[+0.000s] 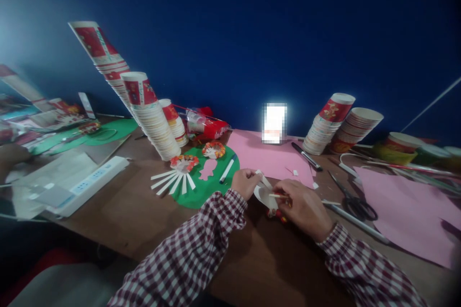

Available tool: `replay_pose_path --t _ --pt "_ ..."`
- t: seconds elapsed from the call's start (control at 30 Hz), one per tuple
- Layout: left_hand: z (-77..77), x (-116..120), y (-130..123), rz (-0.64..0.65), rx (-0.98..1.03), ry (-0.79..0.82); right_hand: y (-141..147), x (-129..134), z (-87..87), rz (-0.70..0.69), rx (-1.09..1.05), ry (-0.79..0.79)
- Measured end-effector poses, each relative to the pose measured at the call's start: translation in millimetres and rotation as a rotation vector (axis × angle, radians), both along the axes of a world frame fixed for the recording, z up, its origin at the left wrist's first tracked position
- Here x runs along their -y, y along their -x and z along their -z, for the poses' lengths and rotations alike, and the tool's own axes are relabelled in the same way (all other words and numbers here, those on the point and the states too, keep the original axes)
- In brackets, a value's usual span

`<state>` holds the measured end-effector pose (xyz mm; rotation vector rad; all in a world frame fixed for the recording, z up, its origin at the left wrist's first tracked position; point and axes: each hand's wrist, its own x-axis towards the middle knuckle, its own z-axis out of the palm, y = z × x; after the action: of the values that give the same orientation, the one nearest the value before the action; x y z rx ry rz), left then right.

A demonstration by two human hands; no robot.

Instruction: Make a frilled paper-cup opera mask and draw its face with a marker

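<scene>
Left hand (pixel 246 183) and right hand (pixel 303 204) together on a cut paper cup (pixel 265 196), over a brown surface (pixel 133 211).

The left thumb and fingertips pinch a white strip (pixel 266 180) of the cup; the right fingers are closed on the cup's side, near a slim pale stick (pixel 279 196). To the left, a pink fish cutout (pixel 208 169) lies on green paper (pixel 187 197); black-handled scissors (pixel 360 208) lie to the right, beside pink paper (pixel 405 211).

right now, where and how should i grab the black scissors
Probably best by both handle loops, coming from the near right: the scissors lie with their loops toward that side, while the blades point away and to the left.
</scene>
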<state>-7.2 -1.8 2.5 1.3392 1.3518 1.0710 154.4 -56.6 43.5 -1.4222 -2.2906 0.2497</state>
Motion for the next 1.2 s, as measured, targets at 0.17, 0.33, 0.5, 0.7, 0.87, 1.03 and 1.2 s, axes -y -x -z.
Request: replay_pose_path --t 0.17,0.33,0.5,0.7,0.87,1.03,1.2 --pt "-2.4 -0.7 -1.5 0.066 0.099 -0.043 -0.9 -1.1 -1.4 -0.048 0.001 -0.016" --pt "-13.2 0.8 2.0 0.273 0.183 -0.132 -7.2 -3.7 -2.7 0.042 -0.047 -0.159" --pt "-26.4 10.0 4.2 0.504 0.131 -0.05 -7.3 0.2 -5.0 0.071 -0.085 -0.162" --pt "-24.3 15.7 0.2 0.6 0.126 0.006 -3.8 2.8 -3.9 0.034 -0.068 -0.087" --pt "-17.8 15.2 1.7 0.638 0.108 -0.016 -12.3 -2.5 -1.1 0.255 -0.078 -0.083" --pt "-25.4 15.4 2.6 0.632 0.044 0.05 -18.5 -5.5 0.9 0.349 0.011 -0.154" --pt "-33.7 13.9 8.8 0.601 -0.038 -0.077 -25.0 -9.5 5.2 0.396 0.103 -0.215"
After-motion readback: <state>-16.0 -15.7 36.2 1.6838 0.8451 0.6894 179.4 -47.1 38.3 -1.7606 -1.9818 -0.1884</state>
